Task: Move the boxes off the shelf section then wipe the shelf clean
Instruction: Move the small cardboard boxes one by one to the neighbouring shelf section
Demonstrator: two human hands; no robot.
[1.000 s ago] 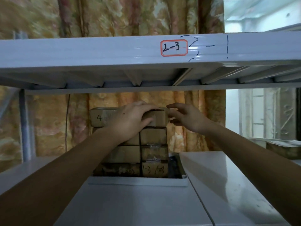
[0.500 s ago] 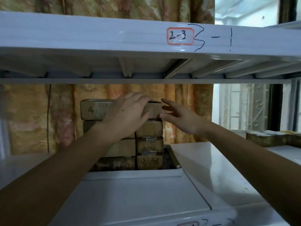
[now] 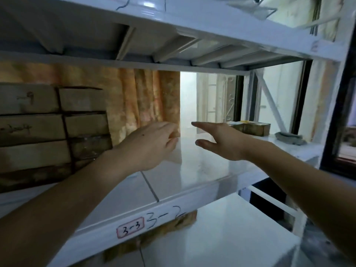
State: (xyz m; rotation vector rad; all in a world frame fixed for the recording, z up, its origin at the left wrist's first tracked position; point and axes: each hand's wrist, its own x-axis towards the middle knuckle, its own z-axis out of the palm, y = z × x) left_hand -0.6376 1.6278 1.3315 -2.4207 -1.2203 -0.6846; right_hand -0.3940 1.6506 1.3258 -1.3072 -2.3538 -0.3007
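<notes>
A stack of brown cardboard boxes point(image 3: 57, 128) with handwritten marks stands at the back left of the white shelf point(image 3: 202, 170). My left hand point(image 3: 150, 145) hovers to the right of the stack, above the bare shelf, its fingers loosely curled and holding nothing. My right hand point(image 3: 221, 141) is stretched out further right with straight fingers and the thumb spread, also holding nothing. Neither hand touches a box.
More brown boxes point(image 3: 248, 128) and a crumpled grey cloth point(image 3: 289, 139) lie at the far right of the shelf. The upper shelf point(image 3: 173, 45) hangs close overhead. The shelf's front edge carries a "3-3" label point(image 3: 131, 228). A patterned curtain point(image 3: 146, 97) hangs behind.
Both hands have come off the top box of the stack and moved right over the bare shelf. The view has swung right and down.
</notes>
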